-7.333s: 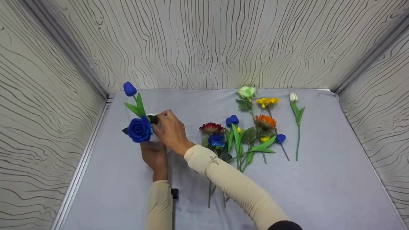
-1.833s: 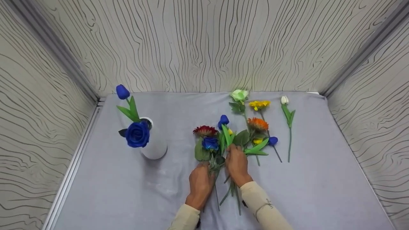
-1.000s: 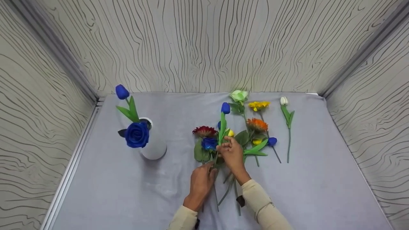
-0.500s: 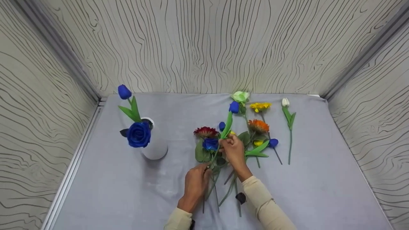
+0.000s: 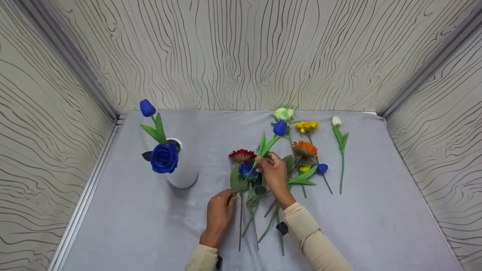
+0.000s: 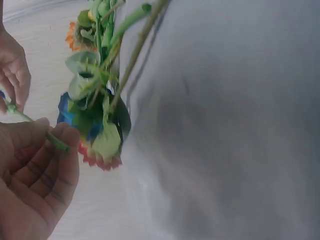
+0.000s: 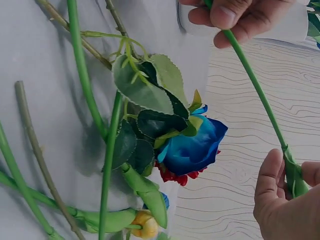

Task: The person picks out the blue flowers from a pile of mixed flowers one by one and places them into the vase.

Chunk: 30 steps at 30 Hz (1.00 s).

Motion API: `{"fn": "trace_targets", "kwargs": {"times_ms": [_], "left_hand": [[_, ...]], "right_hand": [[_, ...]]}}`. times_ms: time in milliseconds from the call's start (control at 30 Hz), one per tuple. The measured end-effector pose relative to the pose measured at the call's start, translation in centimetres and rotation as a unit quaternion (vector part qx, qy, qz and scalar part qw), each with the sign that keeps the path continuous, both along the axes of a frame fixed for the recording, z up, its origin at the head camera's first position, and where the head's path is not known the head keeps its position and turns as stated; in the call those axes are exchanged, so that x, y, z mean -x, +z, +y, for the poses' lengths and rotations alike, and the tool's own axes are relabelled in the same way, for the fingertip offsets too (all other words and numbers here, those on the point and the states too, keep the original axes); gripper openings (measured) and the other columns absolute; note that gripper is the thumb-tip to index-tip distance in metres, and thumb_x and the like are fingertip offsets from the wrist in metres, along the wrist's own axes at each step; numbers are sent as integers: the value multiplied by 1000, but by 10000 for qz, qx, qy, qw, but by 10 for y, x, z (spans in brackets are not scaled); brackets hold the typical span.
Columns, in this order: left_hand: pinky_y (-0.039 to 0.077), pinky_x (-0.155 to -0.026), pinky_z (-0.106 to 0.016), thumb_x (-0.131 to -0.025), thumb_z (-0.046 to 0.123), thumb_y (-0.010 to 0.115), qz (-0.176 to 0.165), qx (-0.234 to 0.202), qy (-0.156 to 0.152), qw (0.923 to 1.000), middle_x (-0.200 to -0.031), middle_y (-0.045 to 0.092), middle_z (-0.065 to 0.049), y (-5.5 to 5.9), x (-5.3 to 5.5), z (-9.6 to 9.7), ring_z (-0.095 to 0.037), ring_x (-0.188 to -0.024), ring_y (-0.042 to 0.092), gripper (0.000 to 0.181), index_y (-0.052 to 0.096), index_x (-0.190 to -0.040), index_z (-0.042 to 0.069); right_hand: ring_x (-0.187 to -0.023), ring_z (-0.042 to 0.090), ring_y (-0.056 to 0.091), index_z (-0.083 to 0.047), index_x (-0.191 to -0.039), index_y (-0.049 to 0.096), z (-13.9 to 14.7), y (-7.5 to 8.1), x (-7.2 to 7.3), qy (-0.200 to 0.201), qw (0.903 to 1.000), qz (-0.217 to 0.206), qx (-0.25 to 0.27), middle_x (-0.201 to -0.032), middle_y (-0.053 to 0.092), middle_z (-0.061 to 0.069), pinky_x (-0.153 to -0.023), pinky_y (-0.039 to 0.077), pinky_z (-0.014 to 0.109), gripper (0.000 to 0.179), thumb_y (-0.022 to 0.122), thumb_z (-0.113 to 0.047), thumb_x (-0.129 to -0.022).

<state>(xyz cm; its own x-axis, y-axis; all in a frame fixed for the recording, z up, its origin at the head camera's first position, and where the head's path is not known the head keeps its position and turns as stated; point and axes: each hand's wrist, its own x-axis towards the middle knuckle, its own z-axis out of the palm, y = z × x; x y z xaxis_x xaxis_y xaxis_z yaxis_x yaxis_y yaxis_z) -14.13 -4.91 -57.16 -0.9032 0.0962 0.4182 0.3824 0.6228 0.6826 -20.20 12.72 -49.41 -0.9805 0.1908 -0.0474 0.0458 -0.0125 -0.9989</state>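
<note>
Far left on my counter [image 5: 376, 226] (grey fabric over the top) there's a white vase [image 5: 183, 171] standing upright, with a blue tulip [image 5: 147, 108] and a big blue rose [image 5: 164, 158] leaning out of its mouth to the left. Next along is my left hand [image 5: 219, 210], thumb and fingertips pinching the bottom end of a green stem, the very tip poking out past them (the left wrist view shows that best).

That stem belongs to the second blue tulip [image 5: 270, 143], which I've got up off the counter on a slant between both hands, passing in front of a red flower [image 5: 242, 154] and a blue-turquoise rose [image 5: 247, 170] lying close together. My right hand [image 5: 274, 173] has it pinched by the base of its leaves, thumb against fingers, and the bloom overlaps the pale green rose [image 5: 283, 113] behind it in the head view. Loose stems lie below my right hand, kinda crisscrossed.

Right of that there's an orange flower [image 5: 305, 148], a yellow flower [image 5: 307, 126] beyond it, a small yellow bloom [image 5: 304, 169] on the near side, then a third blue tulip [image 5: 322, 168]. Last is a white tulip [image 5: 340, 141], lying well apart from my hands.
</note>
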Motion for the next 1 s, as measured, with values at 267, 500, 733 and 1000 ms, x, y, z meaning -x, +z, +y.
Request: {"fn": "trace_targets", "kwargs": {"times_ms": [267, 500, 733, 1000], "left_hand": [[52, -61, -33, -82, -1, 73, -154, -352, 405, 9984, -82, 69, -6, 1, 7, -23, -16, -69, 63, 15, 72, -96, 5], [53, -62, -33, -80, -2, 74, -324, -704, 878, 9931, -80, 70, -5, 5, 15, -43, -17, -68, 64, 14, 73, -91, 5], [53, -68, -36, -83, -1, 72, -835, -1304, 1353, 9786, -84, 70, -7, 10, 16, -55, -18, -74, 64, 12, 71, -93, 5], [52, -67, -38, -78, -2, 73, -527, -1904, 2350, 9517, -85, 70, -13, 10, 19, -67, -25, -74, 66, 17, 70, -94, -2]], "right_hand": [[-87, 42, 63, 13, -104, 60, -15, 38, -9, 11, 9985, 543, 72, -98, 63, 28, -80, 52, 48, 21, 61, -5, -94], [-87, 46, 62, 14, -107, 60, -25, 51, -7, 95, 9937, 1074, 314, -97, 61, 31, -79, 53, 46, 22, 60, -4, -94], [-82, 38, 67, 13, -107, 60, -34, 61, -3, 147, 9912, 1243, 436, -94, 63, 30, -77, 54, 43, 21, 62, -1, -93], [-78, 28, 69, 7, -109, 64, -35, 61, 10, 22, 9868, 1545, 479, -94, 66, 24, -72, 56, 34, 23, 65, -7, -92]]}}
